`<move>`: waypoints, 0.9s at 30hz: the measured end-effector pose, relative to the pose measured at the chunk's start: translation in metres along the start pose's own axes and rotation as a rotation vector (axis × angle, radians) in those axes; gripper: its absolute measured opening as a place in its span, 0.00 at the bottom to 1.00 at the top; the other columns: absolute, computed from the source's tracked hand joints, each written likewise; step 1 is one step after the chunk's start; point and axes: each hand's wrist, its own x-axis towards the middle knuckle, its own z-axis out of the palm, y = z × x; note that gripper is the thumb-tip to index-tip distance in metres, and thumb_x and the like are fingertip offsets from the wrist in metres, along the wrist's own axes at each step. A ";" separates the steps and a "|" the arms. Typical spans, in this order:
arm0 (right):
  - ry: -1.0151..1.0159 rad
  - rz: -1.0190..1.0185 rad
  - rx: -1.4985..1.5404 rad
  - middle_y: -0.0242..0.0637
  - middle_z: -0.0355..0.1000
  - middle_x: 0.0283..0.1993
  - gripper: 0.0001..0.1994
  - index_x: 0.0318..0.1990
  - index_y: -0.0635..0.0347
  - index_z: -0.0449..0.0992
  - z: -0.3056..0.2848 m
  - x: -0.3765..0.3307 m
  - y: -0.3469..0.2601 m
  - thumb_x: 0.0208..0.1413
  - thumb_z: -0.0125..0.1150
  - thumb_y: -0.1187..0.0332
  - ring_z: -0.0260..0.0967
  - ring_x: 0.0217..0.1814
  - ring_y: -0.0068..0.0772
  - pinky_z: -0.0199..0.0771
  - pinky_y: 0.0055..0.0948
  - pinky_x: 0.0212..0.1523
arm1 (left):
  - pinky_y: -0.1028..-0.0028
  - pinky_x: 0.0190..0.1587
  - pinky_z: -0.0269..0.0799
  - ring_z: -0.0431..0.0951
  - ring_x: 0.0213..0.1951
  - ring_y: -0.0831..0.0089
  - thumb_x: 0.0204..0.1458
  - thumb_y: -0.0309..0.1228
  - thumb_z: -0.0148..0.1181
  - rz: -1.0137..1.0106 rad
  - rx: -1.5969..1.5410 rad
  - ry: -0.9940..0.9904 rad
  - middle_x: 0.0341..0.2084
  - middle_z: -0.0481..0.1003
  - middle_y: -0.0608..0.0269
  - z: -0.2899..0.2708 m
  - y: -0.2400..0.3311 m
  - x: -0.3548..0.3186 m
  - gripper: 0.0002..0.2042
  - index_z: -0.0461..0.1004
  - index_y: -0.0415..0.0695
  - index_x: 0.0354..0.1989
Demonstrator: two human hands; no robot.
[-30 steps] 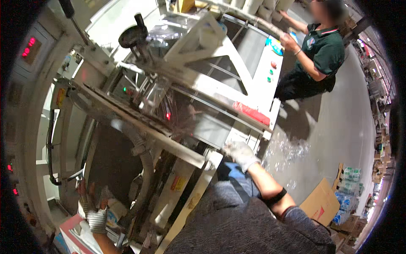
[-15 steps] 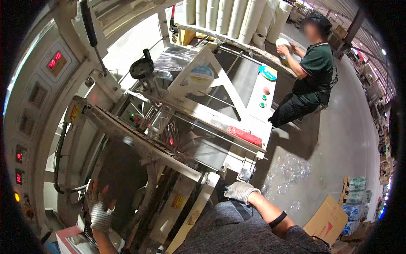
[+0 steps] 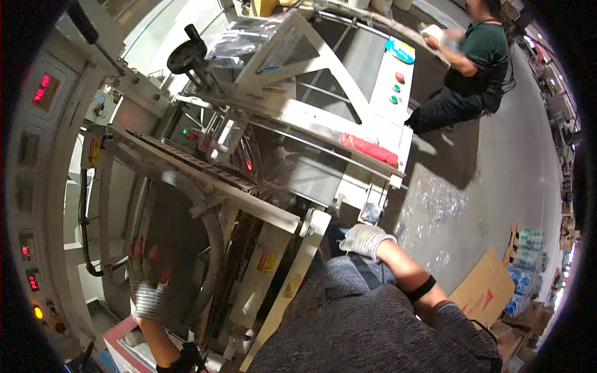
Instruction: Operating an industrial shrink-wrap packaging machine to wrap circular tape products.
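My left hand, in a grey-white glove with bare fingertips, reaches into the dark open side of a large cream-coloured machine. Its fingers are spread and raised, with nothing seen in them, close to a ribbed grey hose. My right hand, also gloved, is bent at the front of my body by the machine's near corner. Its fingers look curled, and whatever lies under them is hidden. Clear film stretches over the machine's middle, beside a small red light.
A control panel with red displays rises at left. Beyond the white triangular frame a co-worker holds something white. Crumpled clear film lies on the floor, near a cardboard sheet. An open box stands below my left hand.
The view has tilted downward, so the machine and co-worker sit higher in the picture. My left hand stays spread inside the opening; my right hand keeps much the same pose.
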 end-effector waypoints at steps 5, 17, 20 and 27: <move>-0.029 0.068 -0.020 0.51 0.72 0.27 0.22 0.28 0.60 0.77 -0.001 0.010 0.003 0.44 0.50 0.48 0.70 0.32 0.52 0.69 0.41 0.37 | 0.54 0.59 0.52 0.49 0.61 0.50 0.36 0.30 0.58 0.391 0.168 0.328 0.59 0.53 0.53 -0.016 0.039 0.013 0.27 0.62 0.46 0.50; -0.058 0.072 -0.009 0.52 0.71 0.26 0.21 0.27 0.60 0.77 -0.009 0.017 -0.005 0.42 0.52 0.49 0.70 0.31 0.52 0.69 0.42 0.35 | 0.60 0.60 0.51 0.48 0.63 0.56 0.36 0.21 0.58 0.403 0.076 0.308 0.60 0.53 0.57 -0.035 0.065 0.015 0.23 0.67 0.41 0.46; -0.075 0.062 -0.009 0.52 0.71 0.26 0.21 0.27 0.60 0.77 -0.010 0.019 -0.005 0.42 0.52 0.49 0.70 0.31 0.52 0.69 0.42 0.34 | 0.60 0.60 0.51 0.48 0.63 0.55 0.38 0.23 0.57 0.348 0.075 0.289 0.60 0.53 0.57 -0.028 0.062 0.015 0.23 0.66 0.41 0.48; -0.082 0.006 -0.053 0.52 0.71 0.25 0.20 0.26 0.60 0.77 -0.011 0.024 -0.008 0.42 0.51 0.51 0.70 0.30 0.53 0.69 0.43 0.33 | 0.59 0.60 0.49 0.47 0.63 0.54 0.41 0.27 0.55 0.391 0.226 0.273 0.60 0.53 0.56 -0.029 0.055 0.021 0.22 0.64 0.42 0.49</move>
